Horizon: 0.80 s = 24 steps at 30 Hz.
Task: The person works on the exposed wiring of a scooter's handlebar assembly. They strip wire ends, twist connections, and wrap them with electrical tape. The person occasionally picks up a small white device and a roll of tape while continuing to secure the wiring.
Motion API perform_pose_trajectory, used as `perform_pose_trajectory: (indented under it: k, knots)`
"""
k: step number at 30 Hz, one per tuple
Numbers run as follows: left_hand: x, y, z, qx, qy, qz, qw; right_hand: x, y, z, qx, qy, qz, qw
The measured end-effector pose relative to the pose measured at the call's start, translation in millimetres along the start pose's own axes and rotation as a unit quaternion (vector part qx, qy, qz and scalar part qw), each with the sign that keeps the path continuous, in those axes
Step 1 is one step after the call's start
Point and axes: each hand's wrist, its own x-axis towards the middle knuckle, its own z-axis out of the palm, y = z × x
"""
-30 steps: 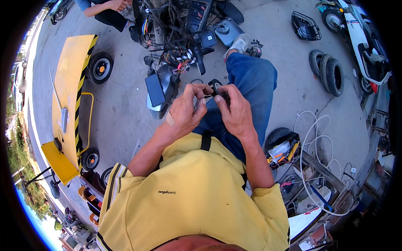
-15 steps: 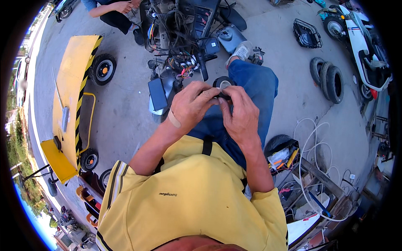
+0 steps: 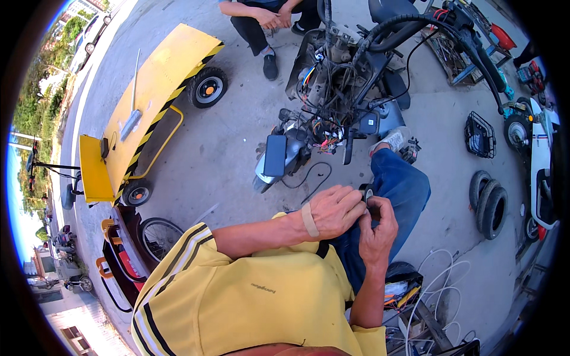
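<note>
A small black roll of tape [image 3: 367,191] with a pale core sits between my two hands, above my right thigh. My left hand [image 3: 335,210] comes in from the left, its fingers closed at the roll and a tan band around its wrist. From below, my right hand [image 3: 379,231] pinches the roll's near side with thumb and bent fingers. My fingers cover much of the roll, and no loose tape end can be made out. Beyond them stands a stripped scooter frame [image 3: 350,77] with a tangle of exposed wires [image 3: 326,133].
A dark phone [image 3: 275,155] lies on a grey scooter part at the frame's left. Behind it another person [image 3: 267,21] squats. On the left is a yellow cart [image 3: 148,83]; on the right are a black basket [image 3: 480,135], stacked tyres [image 3: 493,207] and a tool bag [image 3: 404,291].
The view has turned, so the scooter frame and cart sit further right. My hands have shifted right with the tape roll, and my left forearm now lies more level.
</note>
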Motion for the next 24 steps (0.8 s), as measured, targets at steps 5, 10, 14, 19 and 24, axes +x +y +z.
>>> perform_pose_trajectory:
  k: [5, 10, 14, 19, 24]
  knots:
    - [0, 3, -3, -0.024, 0.005, 0.048, 0.999, -15, 22, 5, 0.281, -0.008, 0.162, 0.946]
    - [-4, 16, -26, -0.089, 0.01, 0.07, 0.993, -14, 24, -4, 0.498, 0.049, 0.258, 0.826]
    - [-11, -4, -64, -0.195, 0.046, -0.061, 0.978, -43, 29, -22, 0.144, -0.064, 0.208, 0.965]
    - [-18, -93, -48, -0.413, 0.277, -0.325, 0.804, -74, 29, -14, -0.296, -0.215, -0.131, 0.921]
    - [-23, -173, -38, -0.415, 0.269, -0.486, 0.721, -63, 18, -19, -0.28, -0.238, -0.102, 0.924]
